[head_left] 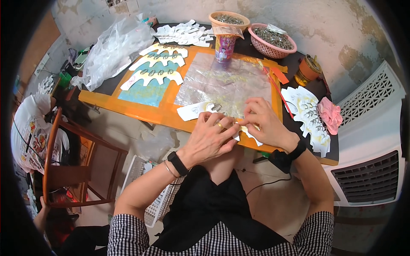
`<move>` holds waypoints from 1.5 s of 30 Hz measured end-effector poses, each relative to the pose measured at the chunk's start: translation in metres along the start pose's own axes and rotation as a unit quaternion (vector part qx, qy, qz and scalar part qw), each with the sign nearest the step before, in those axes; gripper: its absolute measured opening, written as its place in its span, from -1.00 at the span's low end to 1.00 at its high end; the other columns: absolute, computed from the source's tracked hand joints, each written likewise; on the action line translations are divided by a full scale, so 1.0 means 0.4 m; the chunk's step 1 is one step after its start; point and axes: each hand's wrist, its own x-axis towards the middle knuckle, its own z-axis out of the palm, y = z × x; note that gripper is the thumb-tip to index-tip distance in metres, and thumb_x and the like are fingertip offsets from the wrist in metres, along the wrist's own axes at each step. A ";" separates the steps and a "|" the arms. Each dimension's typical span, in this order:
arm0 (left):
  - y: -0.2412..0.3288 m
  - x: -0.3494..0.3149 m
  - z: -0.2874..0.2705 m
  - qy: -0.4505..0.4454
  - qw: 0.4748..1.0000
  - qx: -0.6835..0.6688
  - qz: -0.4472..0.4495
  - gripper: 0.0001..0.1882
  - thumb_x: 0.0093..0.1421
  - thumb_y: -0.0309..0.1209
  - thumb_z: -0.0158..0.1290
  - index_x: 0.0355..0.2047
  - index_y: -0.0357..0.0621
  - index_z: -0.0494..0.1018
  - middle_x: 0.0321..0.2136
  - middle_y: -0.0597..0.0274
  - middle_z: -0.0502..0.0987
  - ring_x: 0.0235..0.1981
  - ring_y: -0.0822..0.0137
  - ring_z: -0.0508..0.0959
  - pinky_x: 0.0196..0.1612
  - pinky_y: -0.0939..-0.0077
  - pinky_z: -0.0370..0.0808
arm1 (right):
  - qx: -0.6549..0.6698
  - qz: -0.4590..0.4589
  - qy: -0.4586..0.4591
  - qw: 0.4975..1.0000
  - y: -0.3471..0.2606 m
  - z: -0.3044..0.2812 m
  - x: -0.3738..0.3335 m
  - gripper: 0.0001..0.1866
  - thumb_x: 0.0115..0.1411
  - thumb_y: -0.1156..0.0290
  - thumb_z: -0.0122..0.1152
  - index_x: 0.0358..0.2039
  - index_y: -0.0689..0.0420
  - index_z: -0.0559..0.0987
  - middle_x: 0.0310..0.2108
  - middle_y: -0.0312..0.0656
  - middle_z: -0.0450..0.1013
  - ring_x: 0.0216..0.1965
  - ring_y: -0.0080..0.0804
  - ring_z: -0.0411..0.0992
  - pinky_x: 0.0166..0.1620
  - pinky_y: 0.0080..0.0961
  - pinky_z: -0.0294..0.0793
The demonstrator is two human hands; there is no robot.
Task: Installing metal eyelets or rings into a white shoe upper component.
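Now your left hand (210, 134) and right hand (265, 124) bend over a white cutout (193, 112) on the near table (164, 114) edge; I cannot tell either grip.

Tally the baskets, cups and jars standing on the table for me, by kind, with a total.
Peach basket and pink basket: 2 baskets
Purple patterned cup: 1 cup
Orange and amber jar: 1 jar
Total: 4

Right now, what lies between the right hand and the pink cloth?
Head view: a red stick, then fanned white pieces, between the right hand and the cloth.
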 end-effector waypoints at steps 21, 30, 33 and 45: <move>-0.006 -0.004 -0.008 0.003 1.000 -0.014 0.002 -0.48 0.16 -0.13 0.22 0.14 0.10 0.51 0.10 0.28 0.46 0.11 0.18 0.41 0.13 0.14 0.30 | -0.029 0.065 0.045 0.996 -0.076 0.023 -0.037 -0.56 0.16 0.64 0.10 0.07 0.17 0.60 -0.04 -0.09 0.49 0.13 -0.06 0.34 0.18 -0.13 0.31; -0.050 0.037 -0.087 -0.078 0.990 -0.120 -0.003 -0.57 0.28 -0.32 0.16 0.15 -0.04 0.45 -0.05 0.23 0.61 -0.03 0.16 0.57 0.08 0.19 0.36 | -0.043 0.062 0.053 0.996 -0.092 0.041 -0.052 -0.64 0.12 0.62 0.17 -0.06 0.14 0.67 -0.12 -0.12 0.48 0.13 -0.04 0.33 0.18 -0.11 0.28; -0.064 0.072 -0.097 -0.149 0.986 -0.052 -0.059 -0.69 0.30 -0.36 0.15 0.05 0.00 0.52 -0.14 0.27 0.63 -0.17 0.17 0.60 0.02 0.23 0.38 | -0.047 0.045 0.064 0.996 -0.099 0.040 -0.056 -0.64 0.10 0.63 0.18 -0.09 0.10 0.69 -0.12 -0.17 0.49 0.13 -0.04 0.34 0.19 -0.09 0.28; -0.122 0.172 -0.070 -0.199 0.962 -0.184 -0.032 -0.85 0.18 -0.33 0.23 -0.28 -0.06 0.67 -0.27 0.15 0.61 -0.26 -0.01 0.65 -0.20 0.10 0.56 | -0.020 0.041 0.046 0.998 -0.111 0.030 -0.056 -0.58 0.07 0.62 0.17 -0.04 0.10 0.69 -0.05 -0.20 0.53 0.16 -0.07 0.36 0.30 -0.02 0.23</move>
